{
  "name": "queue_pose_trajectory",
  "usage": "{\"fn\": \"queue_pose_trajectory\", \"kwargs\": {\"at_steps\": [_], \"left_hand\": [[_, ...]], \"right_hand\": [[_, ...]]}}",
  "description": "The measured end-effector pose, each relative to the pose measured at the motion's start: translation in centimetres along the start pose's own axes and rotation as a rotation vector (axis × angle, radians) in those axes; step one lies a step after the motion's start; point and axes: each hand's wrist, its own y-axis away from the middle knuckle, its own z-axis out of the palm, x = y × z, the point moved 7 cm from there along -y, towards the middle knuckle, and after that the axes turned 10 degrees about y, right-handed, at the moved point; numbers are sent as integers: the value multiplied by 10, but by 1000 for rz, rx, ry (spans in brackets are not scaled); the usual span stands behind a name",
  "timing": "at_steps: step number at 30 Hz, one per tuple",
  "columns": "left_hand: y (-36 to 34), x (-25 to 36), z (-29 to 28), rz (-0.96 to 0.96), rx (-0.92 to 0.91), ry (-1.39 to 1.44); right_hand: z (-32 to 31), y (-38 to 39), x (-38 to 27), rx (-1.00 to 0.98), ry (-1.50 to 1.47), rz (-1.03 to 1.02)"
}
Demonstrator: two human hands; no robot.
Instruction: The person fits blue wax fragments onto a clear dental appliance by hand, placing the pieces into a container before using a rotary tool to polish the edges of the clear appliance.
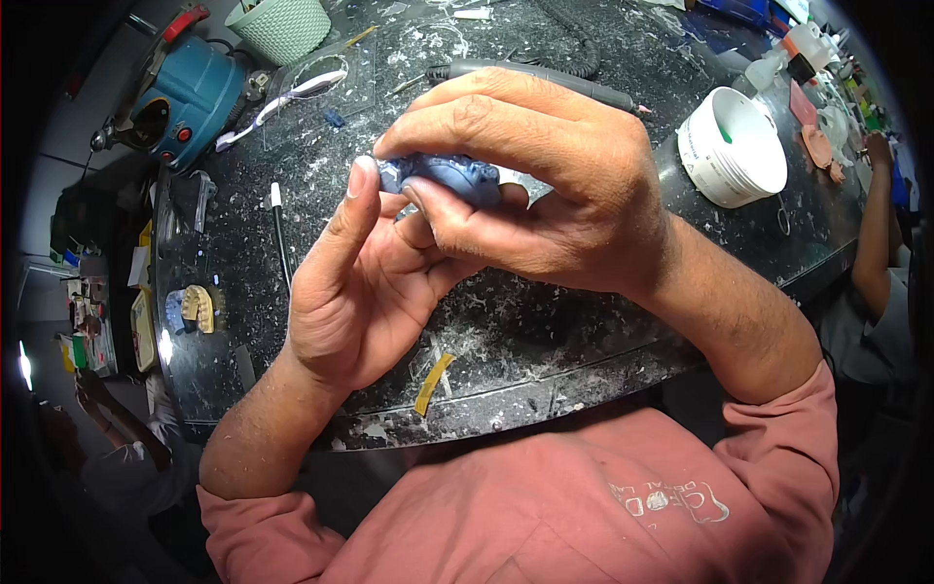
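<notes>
A blue dental cast (465,178) is held up over the workbench between my two hands. From above and the right, my right hand (545,165) closes round it, with the thumb along the near side and the fingers over the far side. My left hand (365,263) grips its left end, thumb tip against it and fingers curled beneath. Much of the cast's underside is hidden by the fingers. Beyond my hands lies a dark handpiece (545,80) with a coiled cord, its small tip pointing right.
White dust covers the black bench (506,380). A white tub (710,146) stands at right, a blue machine (195,102) and pale green basket (282,27) at far left. A toothbrush (282,105), black marker (279,229), yellowish cast (197,307) and yellow strip (433,384) lie about. Other people work at both sides.
</notes>
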Motion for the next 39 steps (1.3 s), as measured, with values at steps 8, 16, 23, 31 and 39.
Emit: {"fn": "queue_pose_trajectory", "kwargs": {"at_steps": [8,16,23,31,39], "left_hand": [[2,1,-6,-1,85,-108],[4,-2,-7,-17,188,-212],[5,-4,-11,-55,198,-247],[3,-2,-8,-24,132,-234],[-3,23,15,260,131,-562]], "right_hand": [[-3,1,-3,-58,9,-25],[0,4,-9,-100,177,-131],[1,5,-6,-163,202,-211],[-5,4,-10,-94,253,-248],[-38,-15,31,-82,41,-45]]}}
